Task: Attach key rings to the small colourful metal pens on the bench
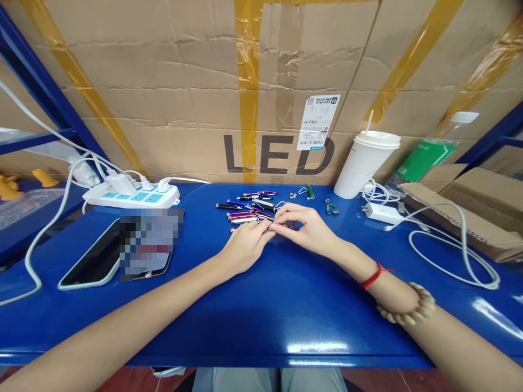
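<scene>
My left hand (245, 246) and my right hand (305, 228) meet at the fingertips on the blue table (269, 316), just in front of a pile of several small coloured keychain flashlights (249, 209). Both hands have their fingers pinched together around a small item that I cannot make out. The right fingers are curled over it, and a bit of red shows beneath them. My right wrist wears a red string and a wooden bead bracelet (406, 307).
A white power strip (133, 195) with plugged chargers lies at the back left, a phone (96, 260) in front of it. A white lidded cup (365, 163), small carabiners (330, 208), a charger with white cable (449, 245) and an open cardboard box (469, 209) sit at right. A cardboard wall stands behind.
</scene>
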The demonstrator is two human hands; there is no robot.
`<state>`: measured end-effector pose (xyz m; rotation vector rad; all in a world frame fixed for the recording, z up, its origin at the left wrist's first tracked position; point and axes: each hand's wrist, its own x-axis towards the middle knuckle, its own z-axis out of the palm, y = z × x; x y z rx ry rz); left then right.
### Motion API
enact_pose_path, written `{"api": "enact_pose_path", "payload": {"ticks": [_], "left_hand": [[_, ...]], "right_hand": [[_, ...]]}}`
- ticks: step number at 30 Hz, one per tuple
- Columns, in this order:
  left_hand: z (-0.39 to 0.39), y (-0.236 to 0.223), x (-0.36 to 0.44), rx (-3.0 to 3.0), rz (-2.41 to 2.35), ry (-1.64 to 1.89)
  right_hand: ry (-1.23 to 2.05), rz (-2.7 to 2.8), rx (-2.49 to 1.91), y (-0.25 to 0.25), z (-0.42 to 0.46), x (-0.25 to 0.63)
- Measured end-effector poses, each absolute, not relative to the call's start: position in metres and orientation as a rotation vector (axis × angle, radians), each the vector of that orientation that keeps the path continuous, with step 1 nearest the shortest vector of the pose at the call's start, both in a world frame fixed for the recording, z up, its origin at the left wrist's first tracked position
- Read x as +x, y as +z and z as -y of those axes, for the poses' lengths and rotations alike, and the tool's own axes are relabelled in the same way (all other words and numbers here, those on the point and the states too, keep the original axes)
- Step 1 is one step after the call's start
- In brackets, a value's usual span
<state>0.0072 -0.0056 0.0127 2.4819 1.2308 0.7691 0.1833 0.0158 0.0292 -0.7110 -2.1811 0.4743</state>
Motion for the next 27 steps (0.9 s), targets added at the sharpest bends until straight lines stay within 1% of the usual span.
{"api": "enact_pose_path", "payload": {"ticks": [14,19,22,27], "left_hand": [[0.003,0.007,0.007,2.493,-1.268,0.786],[0.004,0.010,0.008,2.428,-1.373,0.870],[0.005,0.013,0.009,2.353,-1.429,0.850],[0.007,0.015,0.009,2.350,-1.403,0.835]], "right_hand": [[0.437,2.241,-0.797,0.027,-0.017,0.184],[0.380,2.123,-0.880,0.025,-0.023,0.186],[0.264,2.020,-1.093,0.020,-0.035,0.196],[-0.104,2.141,-1.500,0.007,-0.059,0.220]]}}
